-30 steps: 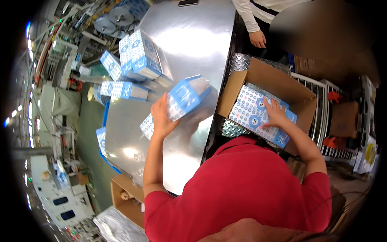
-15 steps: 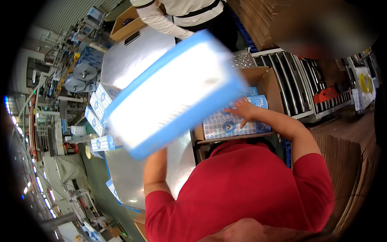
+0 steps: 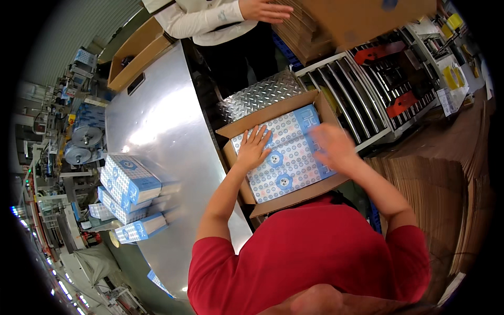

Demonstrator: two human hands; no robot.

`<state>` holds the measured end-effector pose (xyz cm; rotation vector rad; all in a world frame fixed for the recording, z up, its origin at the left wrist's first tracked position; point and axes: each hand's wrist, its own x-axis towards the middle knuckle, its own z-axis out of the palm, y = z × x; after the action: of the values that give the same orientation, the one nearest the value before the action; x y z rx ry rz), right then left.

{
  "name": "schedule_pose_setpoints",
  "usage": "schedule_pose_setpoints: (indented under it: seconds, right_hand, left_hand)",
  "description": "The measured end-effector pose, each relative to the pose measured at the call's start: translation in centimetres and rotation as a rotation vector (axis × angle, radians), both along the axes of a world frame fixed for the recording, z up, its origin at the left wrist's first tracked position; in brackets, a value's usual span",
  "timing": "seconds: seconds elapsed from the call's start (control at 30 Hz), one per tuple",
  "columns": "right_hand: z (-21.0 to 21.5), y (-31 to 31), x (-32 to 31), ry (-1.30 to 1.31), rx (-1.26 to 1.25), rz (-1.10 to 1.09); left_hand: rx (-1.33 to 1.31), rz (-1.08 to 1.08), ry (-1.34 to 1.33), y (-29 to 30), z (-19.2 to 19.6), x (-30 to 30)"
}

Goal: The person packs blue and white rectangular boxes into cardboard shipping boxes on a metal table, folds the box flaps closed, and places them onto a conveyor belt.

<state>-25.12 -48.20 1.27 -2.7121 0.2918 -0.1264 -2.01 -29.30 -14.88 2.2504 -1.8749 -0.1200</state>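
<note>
Shiny metal table (image 3: 173, 121) runs up the left of my head view, with a cluster of loose packs (image 3: 131, 181) at its far edge. Rollers (image 3: 341, 100) and stacked cardboard (image 3: 420, 194) fill the right side.

From where I sit, the big change is at the left hand (image 3: 254, 148). Half a second ago a blurred pack filled that side of the view, raised above the table; now the palm lies flat on the packs (image 3: 294, 152) inside the open box (image 3: 299, 194), fingers spread, gripping nothing. I judge that the carried pack has joined that layer, which spans most of the box, though I can't count its packs surely.

The right hand (image 3: 334, 148) is blurred over the blue-banded end of the layer, fingers apart, nothing visible in its grasp; I can't tell whether it touches. To me that makes this a moment of settling rather than carrying.

Beyond, a co-worker's hand (image 3: 265, 10) has come into view, near a brown board (image 3: 367, 21) at the top.
</note>
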Motion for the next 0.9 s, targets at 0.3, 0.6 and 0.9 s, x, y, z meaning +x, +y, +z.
schedule_pose_setpoints:
  seconds: [0.3, 0.6, 0.9]
  right_hand:
    - [-5.4, -7.0, -5.3, 0.24, 0.125, -0.548]
    - [-4.2, -12.4, -8.8, 0.711, -0.12, -0.285]
    - [-11.6, -9.2, -4.3, 0.867, 0.32, 0.046]
  left_hand:
    - [0.068, -0.011, -0.038, -3.4, 1.7, -2.2]
    - [-0.024, 0.126, 0.191, -2.5, -0.4, -8.2]
    - [-0.269, 1.178, 1.517, 8.4, -6.2, -7.8]
